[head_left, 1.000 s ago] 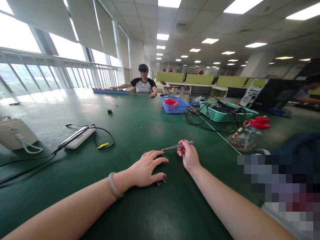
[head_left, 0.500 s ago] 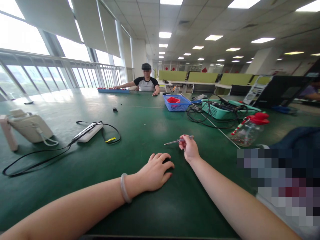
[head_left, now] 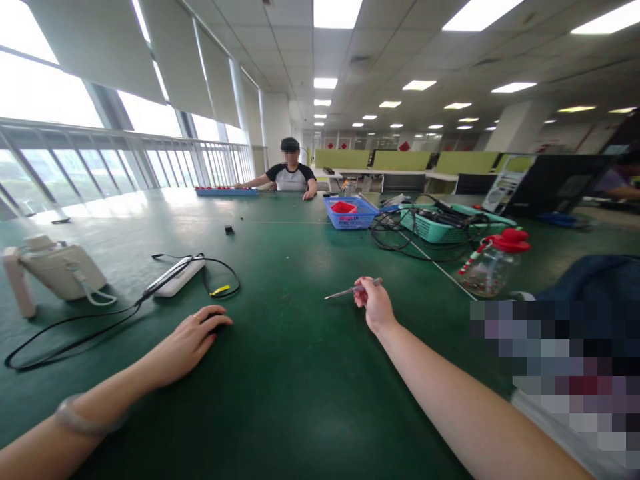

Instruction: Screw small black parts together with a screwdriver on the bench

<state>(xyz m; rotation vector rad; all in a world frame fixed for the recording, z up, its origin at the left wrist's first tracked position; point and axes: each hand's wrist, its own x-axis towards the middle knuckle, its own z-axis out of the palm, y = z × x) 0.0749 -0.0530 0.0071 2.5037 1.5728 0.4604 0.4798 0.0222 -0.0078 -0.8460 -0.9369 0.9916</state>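
A thin screwdriver (head_left: pixel 345 292) with a long metal shaft is gripped in my right hand (head_left: pixel 376 307), its tip pointing left above the green table (head_left: pixel 300 400). My left hand (head_left: pixel 193 343) is palm down at the tabletop, fingers stretched and slightly curved, holding nothing that shows. It lies just in front of a white power bank (head_left: pixel 177 277) and a black cable (head_left: pixel 113 315) with a yellow tag. The underside of the left hand is hidden.
At left stands a cream-coloured bag-like case (head_left: pixel 65 270). Beyond my right hand are a blue basket (head_left: pixel 351 217), a green basket (head_left: pixel 435 230) with tangled cables, and a red-lidded jar (head_left: pixel 493 267). Across the table sits a person (head_left: pixel 290 175) beside a blue tray (head_left: pixel 227 192).
My left hand has slid left and away from my right hand, toward the power bank. The right hand still holds the screwdriver in nearly the same place. The view has tilted up slightly.
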